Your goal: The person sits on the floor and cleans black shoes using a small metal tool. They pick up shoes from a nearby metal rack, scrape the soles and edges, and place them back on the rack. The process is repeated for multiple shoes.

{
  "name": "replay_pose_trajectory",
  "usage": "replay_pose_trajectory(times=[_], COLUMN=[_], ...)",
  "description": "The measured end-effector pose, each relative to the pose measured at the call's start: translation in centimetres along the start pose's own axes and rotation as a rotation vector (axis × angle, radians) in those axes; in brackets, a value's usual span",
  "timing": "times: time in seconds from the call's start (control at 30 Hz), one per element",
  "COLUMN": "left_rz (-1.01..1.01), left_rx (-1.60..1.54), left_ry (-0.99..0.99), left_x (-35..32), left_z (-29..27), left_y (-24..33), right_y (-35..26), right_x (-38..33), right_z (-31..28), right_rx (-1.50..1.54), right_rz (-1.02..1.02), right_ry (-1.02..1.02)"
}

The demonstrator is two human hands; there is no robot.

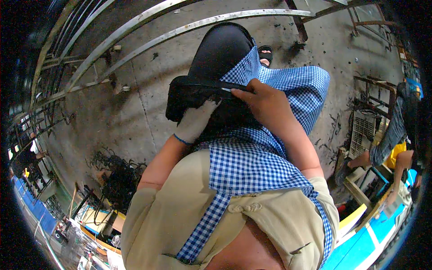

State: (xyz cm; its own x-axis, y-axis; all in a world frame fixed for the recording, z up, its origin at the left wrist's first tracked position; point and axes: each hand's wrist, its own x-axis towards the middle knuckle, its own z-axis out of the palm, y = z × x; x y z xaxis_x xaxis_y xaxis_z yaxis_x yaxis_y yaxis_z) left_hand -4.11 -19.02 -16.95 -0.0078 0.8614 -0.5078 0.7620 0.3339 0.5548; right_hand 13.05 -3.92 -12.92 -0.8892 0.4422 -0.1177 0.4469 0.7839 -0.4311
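Observation:
A soft-looking black piece (180,96), cloth or leather, I cannot tell which, lies across my lap with a folded strip along its upper edge. My left hand (198,119), in a pale glove with a blue cuff and dark fingertips, is closed on its near side. My bare right hand (265,101) is closed at the right end of the strip, thumb and fingers pinched. A thin whitish sliver (226,89) sticks out from the thumb tip toward the left; its kind is too small to make out. My right fingers' undersides are hidden.
Metal rails (180,33) of a rack run across the far side. A tangled heap of black strips (118,177) lies on the floor at left. To the right are a grey plastic crate (362,130), a blue-topped table (360,247) and another person's arm (398,173). Black scraps dot the floor.

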Motion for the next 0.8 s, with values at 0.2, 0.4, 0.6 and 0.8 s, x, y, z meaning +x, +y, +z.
replay_pose_trajectory(times=[0.2, 0.4, 0.6, 0.8], left_rz=[0.020, -0.212, -0.320, -0.435], left_rx=[0.020, -0.499, -0.536, -0.639], left_ry=[0.022, 0.086, 0.048, 0.113], left_x=[0.0, 0.3, 0.5, 0.1], left_z=[0.7, 0.5, 0.0, -1.1], left_y=[-0.7, 0.4, 0.8, 2.3], right_y=[-0.3, -0.1, 0.3, -1.4], right_x=[0.4, 1.4, 2.7, 3.4], right_z=[0.5, 1.1, 2.7, 2.8], right_rx=[-0.021, 0.132, 0.159, -0.037], right_rz=[0.025, 0.059, -0.129, -0.084], right_ry=[0.030, 0.114, 0.183, 0.128])
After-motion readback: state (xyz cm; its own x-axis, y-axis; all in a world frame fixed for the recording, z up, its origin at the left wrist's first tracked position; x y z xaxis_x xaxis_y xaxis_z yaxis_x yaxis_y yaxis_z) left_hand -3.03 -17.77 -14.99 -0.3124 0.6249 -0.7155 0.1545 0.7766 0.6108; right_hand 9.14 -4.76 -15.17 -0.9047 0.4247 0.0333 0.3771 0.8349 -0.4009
